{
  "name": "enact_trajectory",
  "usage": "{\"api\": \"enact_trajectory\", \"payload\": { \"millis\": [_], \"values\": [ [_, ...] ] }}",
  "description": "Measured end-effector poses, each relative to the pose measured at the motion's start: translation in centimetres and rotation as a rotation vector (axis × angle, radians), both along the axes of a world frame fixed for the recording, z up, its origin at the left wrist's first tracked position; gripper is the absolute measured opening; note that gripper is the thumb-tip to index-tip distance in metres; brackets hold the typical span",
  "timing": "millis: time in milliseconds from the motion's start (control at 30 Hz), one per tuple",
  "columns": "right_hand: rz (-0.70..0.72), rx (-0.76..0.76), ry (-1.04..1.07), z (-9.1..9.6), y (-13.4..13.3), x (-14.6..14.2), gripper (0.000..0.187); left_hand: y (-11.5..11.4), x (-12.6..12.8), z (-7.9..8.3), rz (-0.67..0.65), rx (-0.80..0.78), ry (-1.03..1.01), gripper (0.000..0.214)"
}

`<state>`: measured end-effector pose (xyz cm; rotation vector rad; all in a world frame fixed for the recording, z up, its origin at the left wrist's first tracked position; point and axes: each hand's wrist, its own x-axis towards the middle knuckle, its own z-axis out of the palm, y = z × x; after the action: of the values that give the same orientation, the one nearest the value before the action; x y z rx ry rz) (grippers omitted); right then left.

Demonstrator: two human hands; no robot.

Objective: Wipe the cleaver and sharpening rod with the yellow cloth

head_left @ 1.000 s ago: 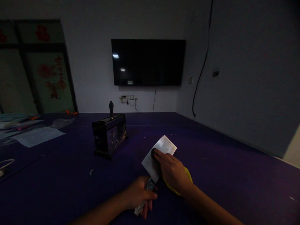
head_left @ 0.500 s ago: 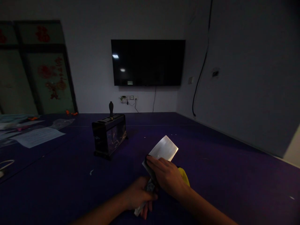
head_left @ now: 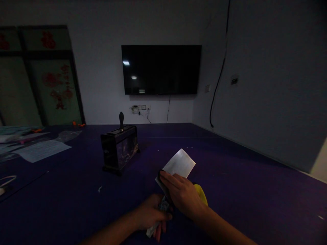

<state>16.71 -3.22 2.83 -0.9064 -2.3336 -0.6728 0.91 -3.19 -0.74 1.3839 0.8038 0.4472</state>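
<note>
A cleaver with a broad, shiny rectangular blade (head_left: 182,164) is tilted up in front of me, just above the purple tabletop. My left hand (head_left: 150,214) is closed around its handle end, where a crumpled whitish wrapping (head_left: 152,230) pokes out below the fingers. Fingers pressed together, my right hand (head_left: 184,197) lies across the lower blade. A dark cloth-like piece (head_left: 161,174) shows under its fingertips. Beside the right wrist bulges something yellow (head_left: 201,194), mostly hidden by the hand; whether it joins the dark piece I cannot tell.
A black knife block (head_left: 119,146) with a see-through side stands left of centre, one dark handle (head_left: 121,119) sticking up from it. Papers (head_left: 44,150) and plastic bags lie at the far left. A television (head_left: 161,69) hangs on the back wall; a cable runs down the right wall.
Both hands and the cleaver keep almost the same pose. The whole view has shifted slightly, with the scene sitting a little lower in the picture.
</note>
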Motion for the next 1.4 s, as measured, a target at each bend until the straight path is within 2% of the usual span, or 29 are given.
{"api": "enact_trajectory", "payload": {
  "millis": [100,300,400,700,1000,1400],
  "values": [
    [-0.001,-0.010,-0.020,0.2,-0.1,-0.1,0.036,0.1,0.0,-0.1,-0.006,0.001,-0.001,0.028],
    [-0.154,0.014,0.101,0.2,0.9,1.1,0.041,0.0,-0.6,-0.1,-0.040,0.002,0.027,0.036],
    [-0.187,0.039,0.128,0.0,1.2,1.4,0.042,-0.1,-0.7,0.1,-0.064,-0.016,0.028,0.039],
    [-0.026,-0.028,-0.014,-0.1,-0.5,-0.3,0.039,-0.1,-0.1,0.0,0.007,0.011,-0.027,0.030],
    [-0.182,0.006,0.176,0.2,1.4,1.3,0.041,-0.1,-0.3,0.3,-0.029,0.000,0.037,0.037],
    [-0.013,-0.071,0.041,0.0,-0.5,-0.7,0.042,0.0,0.0,-0.2,0.003,0.006,-0.027,0.030]
  ]
}}
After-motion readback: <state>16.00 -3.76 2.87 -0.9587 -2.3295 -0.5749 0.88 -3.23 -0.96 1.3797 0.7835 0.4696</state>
